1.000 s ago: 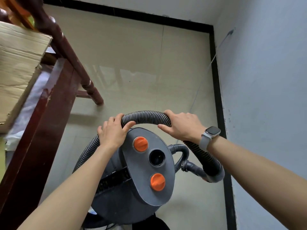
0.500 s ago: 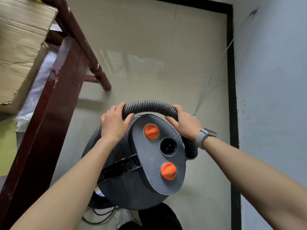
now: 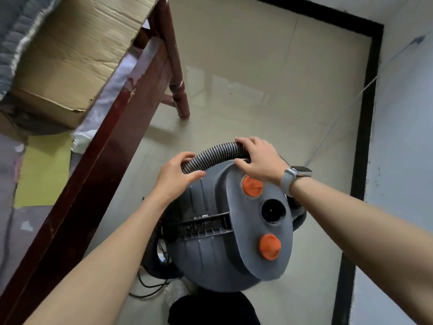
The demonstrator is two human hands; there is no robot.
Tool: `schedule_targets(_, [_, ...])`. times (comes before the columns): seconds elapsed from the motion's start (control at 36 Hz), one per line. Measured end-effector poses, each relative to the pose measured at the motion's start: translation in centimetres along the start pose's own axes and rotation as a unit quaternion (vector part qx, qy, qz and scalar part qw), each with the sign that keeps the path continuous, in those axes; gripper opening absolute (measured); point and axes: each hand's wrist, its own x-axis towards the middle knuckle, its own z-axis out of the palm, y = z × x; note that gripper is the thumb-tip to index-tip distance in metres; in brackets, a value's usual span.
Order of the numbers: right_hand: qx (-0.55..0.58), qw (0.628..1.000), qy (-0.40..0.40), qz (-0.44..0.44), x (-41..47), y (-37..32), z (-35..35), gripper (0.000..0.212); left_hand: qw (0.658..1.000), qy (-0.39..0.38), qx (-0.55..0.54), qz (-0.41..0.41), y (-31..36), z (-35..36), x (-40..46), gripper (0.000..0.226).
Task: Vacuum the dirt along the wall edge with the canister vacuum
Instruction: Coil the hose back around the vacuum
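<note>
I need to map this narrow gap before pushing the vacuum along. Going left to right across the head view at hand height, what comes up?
Wooden bed rail → left hand → ribbed hose → right hand → black skirting strip → wall.

My left hand (image 3: pixel 174 177) and right hand (image 3: pixel 260 158) both grip the ribbed hose (image 3: pixel 214 154) arched over the grey canister vacuum (image 3: pixel 225 233), beside the black-edged wall (image 3: pixel 403 137).

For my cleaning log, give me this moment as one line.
stage: handling hose, not yet vacuuming | left hand: grips hose | right hand: grips hose | canister vacuum: on floor near wall edge
</note>
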Motion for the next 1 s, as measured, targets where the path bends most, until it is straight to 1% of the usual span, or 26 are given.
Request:
schedule_targets(0.08, [-0.059,0.993,-0.08,-0.069,1.8,-3.8,0.4,0.063,0.998,0.012,-0.056,-0.019,-1.8,-1.0,-1.5,0.047])
schedule_targets(0.17, [-0.142,0.973,-0.161,-0.086,3.2,-7.6,1.8,0.063,0.992,0.034,-0.093,-0.073,-4.3,-1.6,-4.0,0.043])
schedule_targets(0.22, [-0.185,0.961,-0.184,-0.096,3.9,-9.7,2.6,0.058,0.989,0.057,-0.098,-0.093,-6.0,-1.7,-5.3,0.039])
schedule_targets(0.31, [-0.208,0.946,-0.209,-0.136,4.4,-12.1,3.2,0.051,0.984,0.083,-0.096,-0.125,-8.7,-1.5,-7.6,0.036])
schedule_targets(0.36, [-0.224,0.929,-0.242,-0.168,4.1,-13.7,3.5,0.056,0.977,0.089,-0.118,-0.156,-10.5,-1.0,-9.7,0.038])
schedule_targets(0.44, [-0.255,0.899,-0.287,-0.211,3.0,-16.4,4.8,0.059,0.967,0.069,-0.151,-0.191,-13.0,0.2,-12.6,0.044])
schedule_targets(0.53, [-0.308,0.857,-0.306,-0.278,1.3,-18.9,7.4,0.055,0.947,0.02,-0.209,-0.242,-14.6,1.2,-14.5,0.06])
schedule_targets(0.58, [-0.348,0.825,-0.308,-0.323,0.7,-19.9,9.0,0.052,0.948,-0.005,-0.216,-0.234,-15.3,1.5,-15.2,0.059])
schedule_targets(0.61, [-0.357,0.816,-0.31,-0.333,0.7,-20.3,9.4,0.049,0.95,-0.011,-0.216,-0.226,-15.5,1.6,-15.3,0.055])
schedule_targets(0.69, [-0.366,0.815,-0.304,-0.331,1.7,-20.5,9.3,0.045,0.95,-0.007,-0.232,-0.208,-16.0,1.6,-15.4,0.053])
schedule_targets(0.78, [-0.388,0.82,-0.26,-0.329,3.2,-20.2,8.7,0.04,0.96,0.015,-0.223,-0.17,-15.9,1.6,-15.0,0.051])
schedule_targets(0.83, [-0.391,0.838,-0.233,-0.3,4.2,-19.8,8.3,0.032,0.964,0.026,-0.211,-0.159,-15.5,1.8,-14.9,0.051])
schedule_targets(0.89, [-0.38,0.856,-0.227,-0.266,5.0,-19.3,7.9,0.03,0.966,0.041,-0.198,-0.161,-15.1,2.3,-14.8,0.052])
schedule_targets(0.92, [-0.368,0.862,-0.235,-0.258,5.2,-19.2,7.9,0.033,0.966,0.046,-0.193,-0.164,-15.0,2.4,-14.9,0.053])
schedule_targets(1.0, [-0.34,0.865,-0.253,-0.268,3.7,-19.1,9.0,0.052,0.962,0.049,-0.197,-0.182,-15.1,2.4,-14.9,0.058])
